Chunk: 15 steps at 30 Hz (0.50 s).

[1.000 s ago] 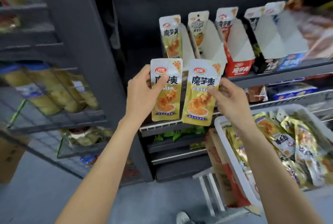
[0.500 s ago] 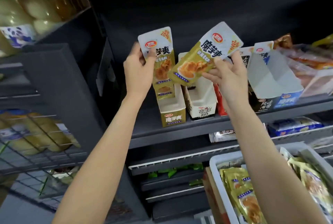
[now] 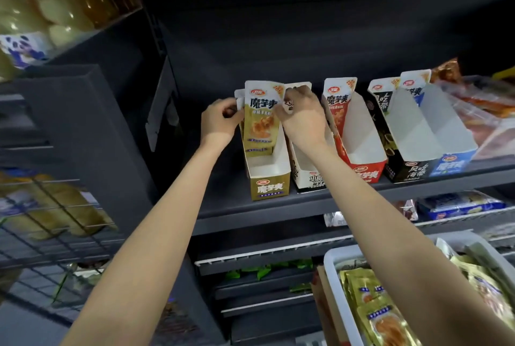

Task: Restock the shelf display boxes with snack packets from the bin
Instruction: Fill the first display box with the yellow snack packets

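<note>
Yellow snack packets (image 3: 260, 120) stand upright at the back of the yellow display box (image 3: 269, 178) on the dark shelf. My left hand (image 3: 220, 121) grips their left edge. My right hand (image 3: 302, 117) pinches the top right corner of the front packet. To the right stand a white box (image 3: 308, 175), a red box (image 3: 362, 156), a black box (image 3: 404, 167) and a blue box (image 3: 451, 161), each mostly hollow with a packet or two at the back. The white bin (image 3: 338, 290) at lower right holds several yellow packets (image 3: 376, 306).
The dark shelf edge (image 3: 278, 214) runs below the boxes. Wire racks with yellow bags (image 3: 53, 203) hang at left. Clear-wrapped red snacks (image 3: 479, 106) lie at far right. Lower shelves hold blue packs (image 3: 457, 203) and green items (image 3: 267, 270).
Both hands have brought their yellow packets down from in front of the shelf into the back of the yellow box. The two packets now stand together, upright. The camera view tilted upward.
</note>
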Tool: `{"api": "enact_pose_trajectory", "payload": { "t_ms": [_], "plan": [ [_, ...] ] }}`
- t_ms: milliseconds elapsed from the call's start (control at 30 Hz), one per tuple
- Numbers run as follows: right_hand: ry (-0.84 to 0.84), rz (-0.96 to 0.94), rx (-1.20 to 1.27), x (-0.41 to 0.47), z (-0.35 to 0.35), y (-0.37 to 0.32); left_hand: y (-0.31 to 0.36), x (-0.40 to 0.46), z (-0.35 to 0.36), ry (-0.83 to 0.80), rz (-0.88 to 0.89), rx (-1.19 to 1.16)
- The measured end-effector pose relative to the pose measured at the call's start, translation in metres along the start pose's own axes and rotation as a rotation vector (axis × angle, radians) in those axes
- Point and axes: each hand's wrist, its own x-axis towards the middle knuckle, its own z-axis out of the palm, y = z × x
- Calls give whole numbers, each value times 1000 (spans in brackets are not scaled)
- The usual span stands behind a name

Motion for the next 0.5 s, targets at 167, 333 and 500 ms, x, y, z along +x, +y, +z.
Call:
{"api": "enact_pose_trajectory", "payload": {
  "t_ms": [167,333,500],
  "plan": [
    [-17,40,-305,9,13,-7,1,-3,-1,15,15,1],
    [65,25,-220,3,26,-11,5,-26,-1,41,18,15],
    [180,-141,0,-35,4,-9,23,-69,-6,225,284,78]
  ]
}}
